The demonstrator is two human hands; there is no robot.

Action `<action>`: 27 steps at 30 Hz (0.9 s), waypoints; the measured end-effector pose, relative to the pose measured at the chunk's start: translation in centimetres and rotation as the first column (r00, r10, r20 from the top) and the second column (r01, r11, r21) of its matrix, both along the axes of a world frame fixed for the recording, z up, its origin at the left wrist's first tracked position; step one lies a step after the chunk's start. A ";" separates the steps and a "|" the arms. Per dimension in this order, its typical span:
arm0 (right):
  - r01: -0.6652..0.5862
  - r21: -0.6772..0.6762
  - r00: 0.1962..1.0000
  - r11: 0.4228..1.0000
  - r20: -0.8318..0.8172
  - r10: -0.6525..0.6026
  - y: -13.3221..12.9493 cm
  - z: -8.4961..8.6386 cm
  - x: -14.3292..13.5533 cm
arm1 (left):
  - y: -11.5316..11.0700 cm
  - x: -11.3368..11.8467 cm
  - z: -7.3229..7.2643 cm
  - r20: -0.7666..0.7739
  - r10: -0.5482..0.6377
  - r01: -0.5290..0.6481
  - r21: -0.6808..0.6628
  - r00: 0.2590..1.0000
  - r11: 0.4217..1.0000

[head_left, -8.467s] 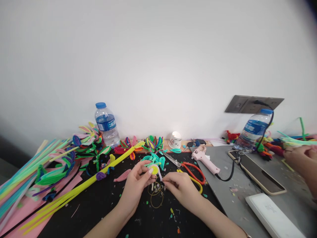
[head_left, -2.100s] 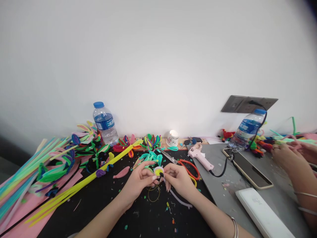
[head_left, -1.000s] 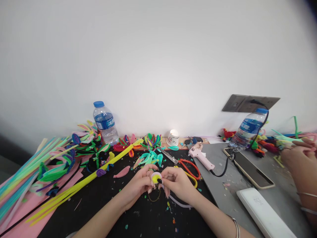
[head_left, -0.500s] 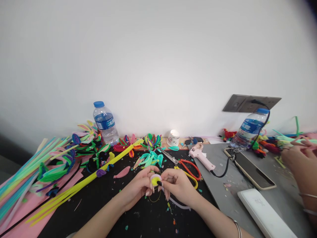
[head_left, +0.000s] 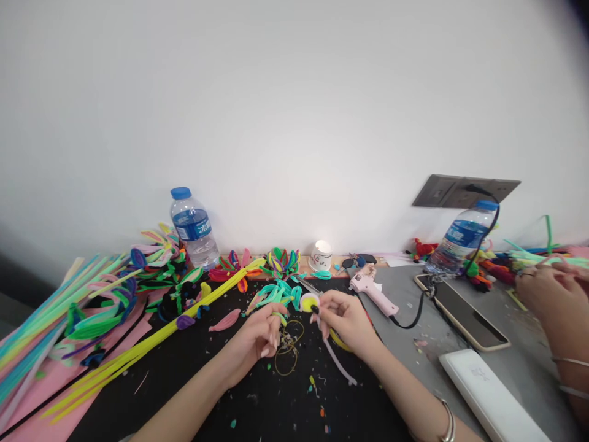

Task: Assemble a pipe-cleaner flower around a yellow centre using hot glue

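Observation:
My right hand [head_left: 338, 316] pinches a small round piece [head_left: 309, 302] with a pale rim, a yellow middle and a black bit; a pale lilac stem [head_left: 339, 362] hangs below it. To the left, my left hand [head_left: 264, 331] has its fingers curled, with a small yellow-green bit at the fingertips. Between the hands lies a thin loop of golden wire [head_left: 287, 362] on the black mat [head_left: 257, 405]. Teal fuzzy loops [head_left: 278, 293] rest just beyond my left hand. The scissors [head_left: 309, 284] are partly covered by my right hand.
Yellow fuzzy stems [head_left: 156, 336] and a water bottle [head_left: 194, 230] stand out at left. A paper cup [head_left: 321, 255] is by the wall. At right are a pink glue gun [head_left: 373, 291], a phone [head_left: 462, 312], a white case [head_left: 492, 393] and another person's hand [head_left: 547, 294].
My hands have moved apart. The round piece has left my left hand and gone up and right in my right hand, and the lilac stem and wire loop show more.

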State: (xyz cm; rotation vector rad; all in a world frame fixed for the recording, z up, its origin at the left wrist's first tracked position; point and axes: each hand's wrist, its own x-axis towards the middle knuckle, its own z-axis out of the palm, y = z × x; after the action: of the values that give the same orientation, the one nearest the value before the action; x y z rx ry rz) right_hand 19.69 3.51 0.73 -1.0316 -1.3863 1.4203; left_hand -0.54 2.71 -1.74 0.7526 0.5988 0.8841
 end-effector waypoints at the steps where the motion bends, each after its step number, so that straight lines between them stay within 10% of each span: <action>1: 0.020 0.005 1.000 1.000 -0.009 -0.020 0.3 0.0 0.3 | 0.1 -0.1 0.0 0.004 0.026 -0.026 0.000 1.000 1.000; 27: 0.032 0.033 0.999 0.999 0.040 -0.034 0.5 -0.4 0.3 | 0.1 0.1 0.5 -0.361 0.245 -0.191 0.178 0.900 0.965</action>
State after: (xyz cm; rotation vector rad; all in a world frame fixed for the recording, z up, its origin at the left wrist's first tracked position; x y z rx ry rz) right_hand 20.00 4.03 0.31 -1.0625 -1.4106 1.3554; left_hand -0.45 2.80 -1.25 1.0093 0.9904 1.0014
